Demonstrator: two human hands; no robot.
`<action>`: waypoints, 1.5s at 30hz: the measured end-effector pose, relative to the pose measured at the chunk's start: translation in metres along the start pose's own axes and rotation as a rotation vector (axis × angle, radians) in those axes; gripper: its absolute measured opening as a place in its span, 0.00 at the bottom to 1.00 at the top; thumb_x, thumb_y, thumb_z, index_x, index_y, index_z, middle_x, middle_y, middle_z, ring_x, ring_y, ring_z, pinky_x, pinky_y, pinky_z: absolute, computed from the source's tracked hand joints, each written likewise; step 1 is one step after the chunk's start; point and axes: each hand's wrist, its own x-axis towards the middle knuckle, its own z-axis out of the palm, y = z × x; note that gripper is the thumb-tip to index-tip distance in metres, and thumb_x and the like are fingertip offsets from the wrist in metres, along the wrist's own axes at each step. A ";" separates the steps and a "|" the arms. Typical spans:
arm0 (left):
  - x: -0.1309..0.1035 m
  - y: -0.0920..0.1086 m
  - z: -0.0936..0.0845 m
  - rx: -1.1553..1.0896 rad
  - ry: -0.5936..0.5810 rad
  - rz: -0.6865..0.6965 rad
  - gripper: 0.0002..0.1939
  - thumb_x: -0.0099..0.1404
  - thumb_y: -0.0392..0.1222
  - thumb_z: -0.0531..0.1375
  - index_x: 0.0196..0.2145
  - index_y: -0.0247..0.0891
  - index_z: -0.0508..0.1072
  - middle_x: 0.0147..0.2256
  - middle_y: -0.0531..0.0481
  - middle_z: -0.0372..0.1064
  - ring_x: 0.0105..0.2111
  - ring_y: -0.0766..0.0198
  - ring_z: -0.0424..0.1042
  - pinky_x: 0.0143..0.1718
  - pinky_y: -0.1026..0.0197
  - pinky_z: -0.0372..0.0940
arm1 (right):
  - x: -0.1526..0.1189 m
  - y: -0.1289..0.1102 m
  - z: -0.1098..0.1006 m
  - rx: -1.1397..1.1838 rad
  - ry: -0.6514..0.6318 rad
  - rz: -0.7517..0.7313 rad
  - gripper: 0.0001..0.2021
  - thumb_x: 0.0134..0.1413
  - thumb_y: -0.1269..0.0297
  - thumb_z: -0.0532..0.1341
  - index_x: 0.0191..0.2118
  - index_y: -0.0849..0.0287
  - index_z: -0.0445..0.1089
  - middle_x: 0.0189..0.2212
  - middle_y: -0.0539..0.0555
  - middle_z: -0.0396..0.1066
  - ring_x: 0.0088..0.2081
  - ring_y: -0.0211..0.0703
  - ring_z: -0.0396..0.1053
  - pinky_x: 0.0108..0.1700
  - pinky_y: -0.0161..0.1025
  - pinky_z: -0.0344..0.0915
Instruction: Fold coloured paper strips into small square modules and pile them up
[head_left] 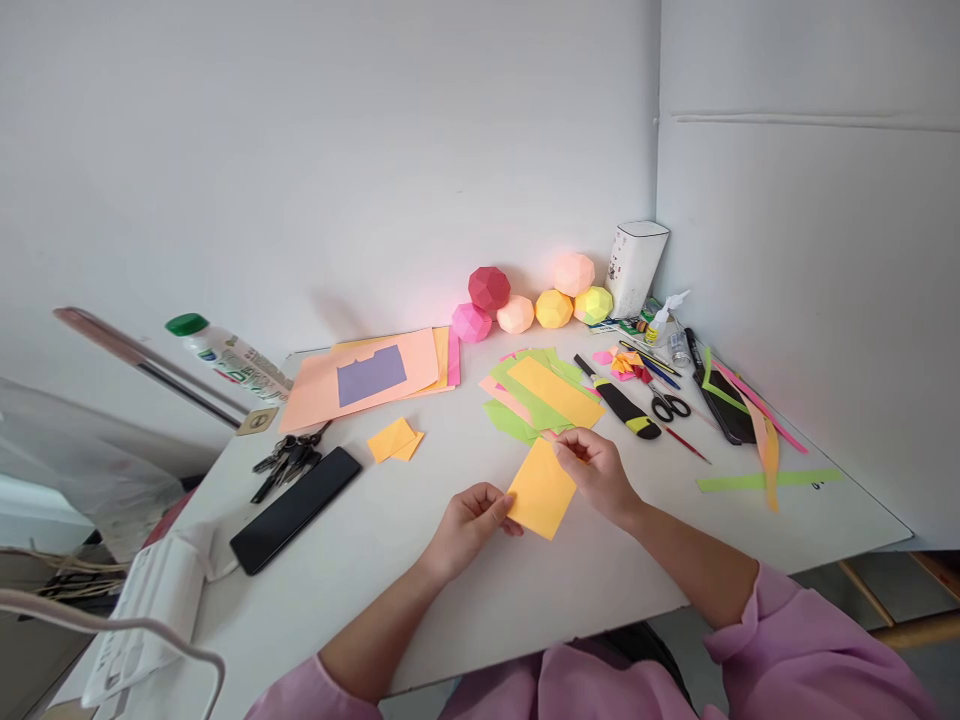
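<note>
Between my hands is a rectangular piece of orange paper (543, 492), held a little above the white table. My left hand (471, 528) pinches its left edge between thumb and fingers. At the upper right corner, my right hand (597, 472) grips the same sheet. Just beyond it lies a loose pile of green, pink and orange paper pieces (555, 390). Two small orange paper pieces (394, 439) overlap on the table to the left of my left hand.
Left are a black phone (297, 510), keys (289, 462) and a power strip (154, 610). Stacked coloured sheets (315, 388) and faceted paper balls (489, 289) line the back. A box cutter (626, 408), scissors (669, 405) and glue bottle (657, 325) lie right.
</note>
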 end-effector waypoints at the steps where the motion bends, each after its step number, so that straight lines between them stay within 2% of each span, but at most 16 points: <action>1: -0.001 0.000 0.000 0.019 0.011 0.004 0.14 0.58 0.51 0.58 0.24 0.37 0.66 0.22 0.51 0.72 0.26 0.63 0.71 0.33 0.59 0.65 | 0.000 0.000 0.000 0.010 0.004 0.001 0.10 0.51 0.60 0.58 0.23 0.57 0.60 0.17 0.44 0.52 0.22 0.34 0.54 0.52 0.46 0.59; 6: -0.003 -0.002 0.000 0.091 0.062 0.054 0.15 0.59 0.51 0.56 0.24 0.37 0.66 0.22 0.51 0.71 0.25 0.64 0.70 0.31 0.61 0.64 | -0.002 0.001 0.000 0.029 0.034 0.008 0.09 0.51 0.60 0.58 0.25 0.58 0.62 0.20 0.46 0.57 0.27 0.37 0.61 0.50 0.45 0.60; 9: -0.004 -0.002 0.002 0.026 0.074 0.102 0.12 0.58 0.49 0.58 0.26 0.36 0.68 0.25 0.50 0.72 0.28 0.64 0.70 0.34 0.60 0.64 | -0.003 0.003 -0.001 0.035 0.050 0.027 0.09 0.51 0.60 0.57 0.27 0.59 0.63 0.23 0.48 0.60 0.29 0.38 0.62 0.44 0.42 0.63; 13: -0.002 0.002 0.005 -0.117 -0.029 0.079 0.14 0.56 0.50 0.59 0.35 0.37 0.72 0.36 0.47 0.73 0.35 0.59 0.71 0.39 0.56 0.65 | -0.004 0.006 0.001 0.027 0.036 0.019 0.09 0.52 0.60 0.57 0.27 0.59 0.63 0.23 0.49 0.61 0.28 0.36 0.61 0.37 0.37 0.63; 16: -0.001 0.004 0.007 -0.140 -0.090 0.023 0.15 0.57 0.50 0.57 0.30 0.36 0.75 0.33 0.47 0.73 0.36 0.57 0.70 0.40 0.56 0.64 | -0.007 0.007 0.004 0.016 0.005 0.018 0.09 0.52 0.59 0.56 0.26 0.59 0.62 0.21 0.48 0.58 0.24 0.35 0.57 0.28 0.34 0.60; 18: -0.001 0.003 0.006 -0.112 -0.044 0.017 0.15 0.57 0.50 0.58 0.24 0.36 0.74 0.27 0.49 0.72 0.32 0.59 0.69 0.37 0.58 0.64 | -0.008 0.008 0.005 0.011 0.000 0.017 0.09 0.52 0.59 0.56 0.26 0.59 0.62 0.22 0.48 0.58 0.23 0.34 0.55 0.25 0.33 0.57; 21: -0.002 0.000 0.003 -0.043 0.099 0.026 0.16 0.55 0.50 0.60 0.19 0.36 0.69 0.21 0.53 0.68 0.26 0.65 0.66 0.30 0.62 0.62 | -0.010 0.007 0.006 0.007 0.010 0.006 0.10 0.53 0.59 0.56 0.26 0.59 0.62 0.21 0.48 0.56 0.22 0.34 0.54 0.23 0.33 0.56; 23: -0.002 -0.002 0.003 -0.007 0.172 0.029 0.17 0.54 0.51 0.60 0.18 0.36 0.67 0.20 0.54 0.67 0.24 0.66 0.65 0.27 0.64 0.61 | -0.011 0.006 0.006 0.007 0.018 0.000 0.10 0.53 0.59 0.56 0.26 0.58 0.62 0.20 0.47 0.55 0.22 0.34 0.53 0.24 0.33 0.57; 26: -0.002 -0.003 0.003 -0.025 0.212 0.021 0.17 0.53 0.51 0.61 0.17 0.37 0.66 0.19 0.53 0.68 0.23 0.66 0.66 0.27 0.64 0.61 | -0.011 0.006 0.006 0.014 0.020 -0.001 0.10 0.53 0.59 0.56 0.26 0.58 0.61 0.20 0.47 0.55 0.22 0.34 0.52 0.25 0.34 0.58; 28: -0.001 -0.003 0.004 -0.120 0.175 0.006 0.15 0.53 0.49 0.62 0.19 0.36 0.67 0.21 0.53 0.69 0.25 0.66 0.67 0.31 0.63 0.64 | -0.011 0.006 0.006 0.020 0.024 -0.001 0.09 0.53 0.59 0.56 0.27 0.58 0.62 0.20 0.47 0.55 0.22 0.34 0.52 0.26 0.35 0.59; 33: -0.001 0.001 0.006 -0.352 -0.047 -0.058 0.12 0.52 0.46 0.64 0.30 0.36 0.67 0.34 0.48 0.72 0.34 0.61 0.72 0.41 0.53 0.66 | -0.009 0.006 0.005 0.010 0.057 -0.018 0.09 0.53 0.58 0.56 0.27 0.57 0.62 0.20 0.47 0.56 0.23 0.35 0.54 0.35 0.38 0.63; 37: -0.003 0.003 0.009 -0.407 -0.200 -0.128 0.21 0.56 0.48 0.61 0.45 0.35 0.67 0.42 0.39 0.70 0.40 0.54 0.72 0.43 0.48 0.66 | -0.009 0.007 0.006 0.018 0.035 -0.005 0.10 0.53 0.57 0.56 0.27 0.58 0.62 0.21 0.48 0.58 0.23 0.35 0.56 0.29 0.35 0.61; 39: -0.003 0.003 0.009 -0.409 -0.250 -0.152 0.22 0.57 0.50 0.59 0.44 0.31 0.69 0.41 0.36 0.70 0.40 0.52 0.71 0.42 0.48 0.66 | -0.010 0.008 0.006 0.014 0.023 -0.003 0.10 0.53 0.58 0.56 0.27 0.58 0.62 0.22 0.48 0.59 0.23 0.35 0.56 0.27 0.34 0.60; 41: -0.002 0.001 0.008 -0.379 -0.257 -0.174 0.21 0.58 0.51 0.58 0.40 0.27 0.72 0.36 0.34 0.73 0.37 0.53 0.72 0.42 0.49 0.66 | -0.010 0.008 0.006 0.009 0.020 -0.004 0.10 0.53 0.58 0.56 0.27 0.58 0.62 0.21 0.48 0.58 0.23 0.35 0.55 0.27 0.34 0.60; 45: -0.001 -0.003 0.006 -0.244 -0.175 -0.134 0.22 0.59 0.53 0.56 0.29 0.28 0.75 0.27 0.39 0.74 0.27 0.58 0.73 0.34 0.55 0.67 | -0.009 0.007 0.005 0.010 0.030 -0.018 0.10 0.53 0.58 0.56 0.27 0.57 0.62 0.19 0.46 0.56 0.21 0.34 0.54 0.35 0.38 0.63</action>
